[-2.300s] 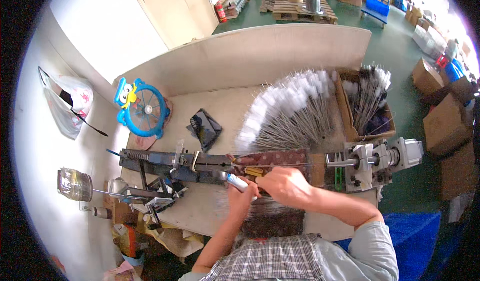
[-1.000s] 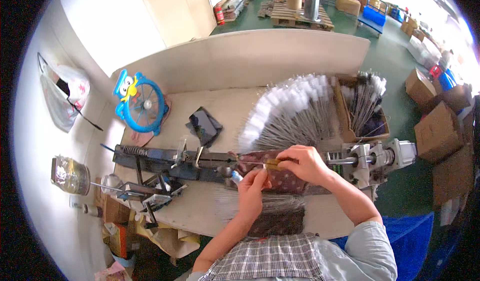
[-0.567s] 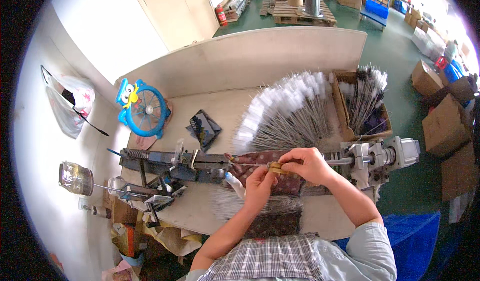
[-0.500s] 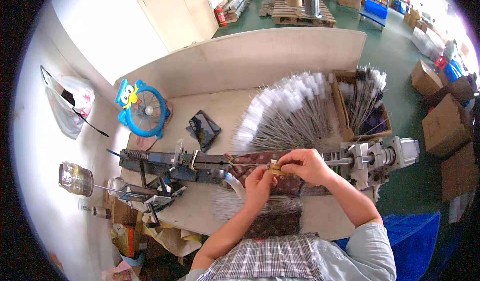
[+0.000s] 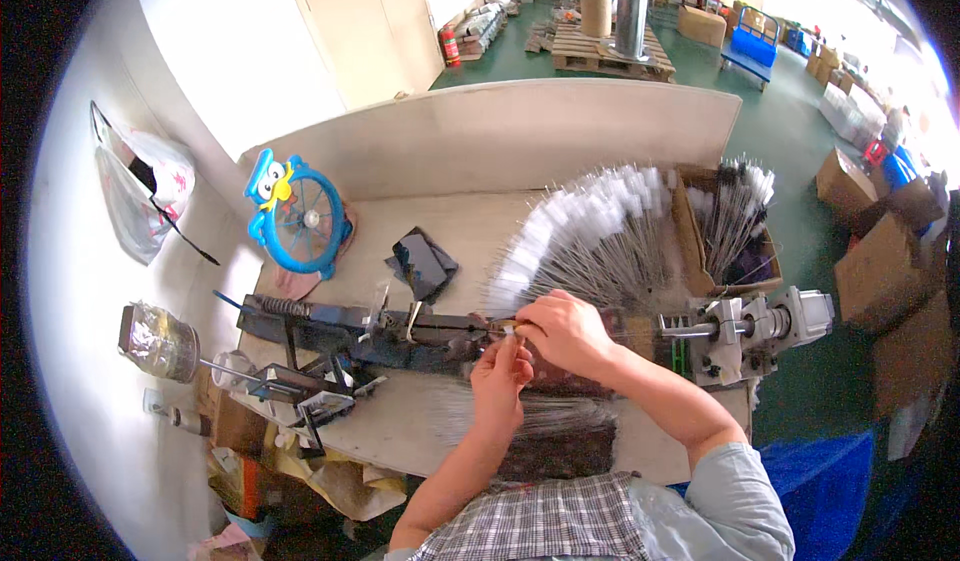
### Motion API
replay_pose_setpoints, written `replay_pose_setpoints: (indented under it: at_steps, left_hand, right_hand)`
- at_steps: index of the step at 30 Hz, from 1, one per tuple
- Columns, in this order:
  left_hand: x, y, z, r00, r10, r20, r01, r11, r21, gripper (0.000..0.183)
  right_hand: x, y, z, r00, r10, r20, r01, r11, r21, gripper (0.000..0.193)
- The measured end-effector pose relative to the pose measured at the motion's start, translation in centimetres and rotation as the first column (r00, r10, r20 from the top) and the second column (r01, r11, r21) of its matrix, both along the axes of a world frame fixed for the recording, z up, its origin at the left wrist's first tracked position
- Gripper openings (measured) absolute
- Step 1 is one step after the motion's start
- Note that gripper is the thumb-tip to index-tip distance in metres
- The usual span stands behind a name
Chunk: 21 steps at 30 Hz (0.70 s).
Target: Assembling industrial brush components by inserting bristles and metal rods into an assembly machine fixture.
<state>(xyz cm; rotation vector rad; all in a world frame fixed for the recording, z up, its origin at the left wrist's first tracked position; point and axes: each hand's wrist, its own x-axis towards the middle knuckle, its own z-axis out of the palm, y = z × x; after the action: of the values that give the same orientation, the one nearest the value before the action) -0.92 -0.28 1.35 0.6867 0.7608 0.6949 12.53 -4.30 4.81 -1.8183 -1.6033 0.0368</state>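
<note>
My two hands meet over the middle of the long bench machine (image 5: 330, 323). My left hand (image 5: 500, 381) is below, its thumb and finger pinched on a small white piece (image 5: 508, 330). My right hand (image 5: 567, 333) comes in from the right with its fingertips closed beside that piece; what they hold is mostly hidden. Just left of the fingertips is the dark end of the machine bar. Under my hands lies a dark red dotted cloth (image 5: 560, 376). Thin metal wires (image 5: 560, 416) lie in a bundle nearer to me.
White-tipped wire brushes (image 5: 590, 226) fan out behind my hands, with a cardboard box (image 5: 690, 231) of dark brushes beside them. A motor unit (image 5: 745, 326) stands at the right end. A blue fan (image 5: 300, 219) and a dark folded packet (image 5: 424, 263) are at the back left.
Both hands have moved left along the machine, toward the end of the dark bar. The tan piece seen between the fingers before is now mostly covered. The view has shifted slightly.
</note>
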Motion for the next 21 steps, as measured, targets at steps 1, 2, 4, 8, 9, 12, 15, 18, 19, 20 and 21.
replay_pose_setpoints:
  at_steps: [1,2,4,8,9,12,15,18,19,20,21]
  left_hand:
    - [-0.2,0.0,-0.2,1.000,0.008,0.002,-0.008,1.000,-0.010,0.017]
    - [-0.3,0.1,-0.2,0.999,0.024,-0.026,-0.022,0.998,0.050,0.019]
    - [-0.3,0.0,-0.1,0.999,0.020,-0.048,-0.015,0.994,0.105,0.022]
    - [-0.3,0.4,0.6,0.995,-0.084,-0.051,0.086,0.995,0.046,0.040]
    - [-0.4,0.6,0.7,0.995,-0.095,-0.017,0.095,0.995,-0.022,0.046]
    - [0.1,0.5,0.8,0.996,0.046,0.077,-0.036,0.991,-0.126,0.048]
    - [0.5,0.2,0.7,0.990,0.130,0.047,-0.120,0.978,-0.168,0.044]
    - [0.1,0.3,-0.5,0.974,0.153,0.168,-0.134,0.984,-0.122,0.035]
    - [0.0,0.4,-0.5,0.965,0.156,0.211,-0.139,0.986,-0.097,0.031]
    - [0.1,0.3,-0.2,0.966,0.157,0.207,-0.141,0.986,-0.089,0.031]
    - [0.5,-0.1,0.6,0.972,0.158,0.176,-0.144,0.986,-0.087,0.026]
  right_hand:
    - [-0.1,-0.1,0.4,1.000,0.008,0.002,-0.008,1.000,-0.010,0.015]
    - [0.1,-0.1,1.0,0.999,0.027,-0.021,-0.027,0.999,-0.030,0.016]
    - [0.3,-0.1,1.6,0.996,0.026,-0.084,-0.033,0.996,-0.080,0.019]
    - [0.3,0.1,1.7,0.929,-0.073,-0.363,-0.034,0.959,-0.281,0.020]
    - [0.2,0.1,1.3,0.930,-0.070,-0.361,-0.035,0.961,-0.276,0.020]
    - [-0.5,-0.4,1.0,0.998,-0.005,-0.063,0.005,1.000,-0.001,0.027]
    - [-2.2,-0.7,1.4,0.996,-0.062,0.057,0.057,0.994,0.090,0.032]
    - [-2.9,0.1,0.2,0.990,-0.103,0.096,0.089,0.987,0.134,0.035]
    - [-2.8,0.2,0.1,0.982,-0.129,0.136,0.105,0.981,0.165,0.034]
    - [-2.7,-0.1,0.2,0.984,-0.139,0.114,0.117,0.977,0.181,0.033]
    - [-2.4,-0.3,0.0,0.985,-0.135,0.110,0.113,0.976,0.185,0.033]
